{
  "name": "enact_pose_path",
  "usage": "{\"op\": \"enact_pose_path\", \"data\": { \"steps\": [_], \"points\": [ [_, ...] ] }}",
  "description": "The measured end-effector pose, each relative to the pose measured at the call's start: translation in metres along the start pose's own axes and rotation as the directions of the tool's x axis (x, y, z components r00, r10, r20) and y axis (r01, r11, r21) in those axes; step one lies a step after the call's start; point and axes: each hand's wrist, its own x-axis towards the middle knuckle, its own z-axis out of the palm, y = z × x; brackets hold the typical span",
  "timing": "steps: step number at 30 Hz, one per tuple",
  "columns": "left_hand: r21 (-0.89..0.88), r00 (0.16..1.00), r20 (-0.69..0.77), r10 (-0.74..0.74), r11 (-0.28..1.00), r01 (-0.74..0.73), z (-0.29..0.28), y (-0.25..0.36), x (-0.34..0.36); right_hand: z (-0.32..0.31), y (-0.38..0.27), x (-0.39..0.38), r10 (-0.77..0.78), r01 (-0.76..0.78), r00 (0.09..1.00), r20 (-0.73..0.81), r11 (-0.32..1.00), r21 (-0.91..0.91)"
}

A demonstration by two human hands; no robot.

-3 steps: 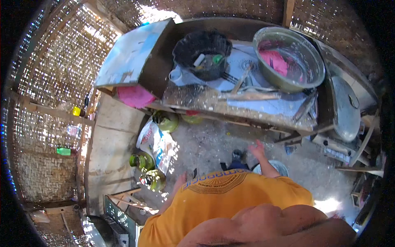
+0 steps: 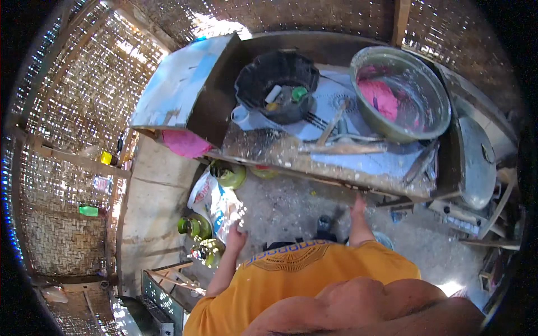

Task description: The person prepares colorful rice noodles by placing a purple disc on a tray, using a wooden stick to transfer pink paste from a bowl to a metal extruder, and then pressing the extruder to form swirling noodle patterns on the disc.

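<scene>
My left hand [image 2: 236,239] hangs low beside a white plastic sack [image 2: 216,201], its fingers loosely bent, with nothing visible in it. My right hand [image 2: 357,208] reaches up to the front edge of a worn wooden worktable [image 2: 263,148]. Its fingers stretch toward that edge and hold nothing that I can see; the tips are partly lost in shadow. On the table stand a black scalloped tub [image 2: 255,92] with small items inside and a large metal basin [image 2: 440,120] holding a pink mass [image 2: 379,99]. Knives and wooden-handled tools [image 2: 342,148] lie in front of the basin.
Green gas cylinders [image 2: 195,226] stand on the floor at the left. A box with a pale blue top [image 2: 179,78] sits at the table's left end, pink material [image 2: 185,143] under it. A big metal lid [image 2: 477,162] leans at the right. Woven bamboo walls surround the room.
My left hand has come forward and upward toward the sack. The right hand has risen to the table edge, its fingers less spread. The whole view has shifted slightly.
</scene>
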Motion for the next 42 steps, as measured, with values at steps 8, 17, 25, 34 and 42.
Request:
{"op": "enact_pose_path", "data": {
  "steps": [8,17,25,34,42],
  "points": [
    [0.155,0.938,-0.276,0.21,0.973,-0.173,-0.055,-0.004,0.12,-0.016,0.019,0.132,0.283,-0.252,0.958,0.049,0.749,0.613],
    [0.098,0.854,-0.489,0.176,0.984,-0.147,-0.088,-0.03,0.298,-0.033,-0.018,0.073,0.133,-0.026,0.967,-0.215,0.899,0.438],
    [0.605,0.976,-0.112,0.185,0.792,-0.081,-0.134,-0.053,0.359,0.001,0.006,0.122,0.05,0.001,0.995,-0.081,0.846,0.533],
    [0.642,0.948,0.237,0.213,0.698,-0.317,-0.13,-0.032,0.392,-0.037,0.017,0.032,-0.213,0.254,0.967,-0.143,0.71,0.657],
    [0.428,0.854,0.385,0.351,0.752,-0.502,-0.135,-0.061,0.411,-0.06,-0.006,-0.26,-0.154,0.479,0.834,-0.529,0.677,0.558]
  ]
}}
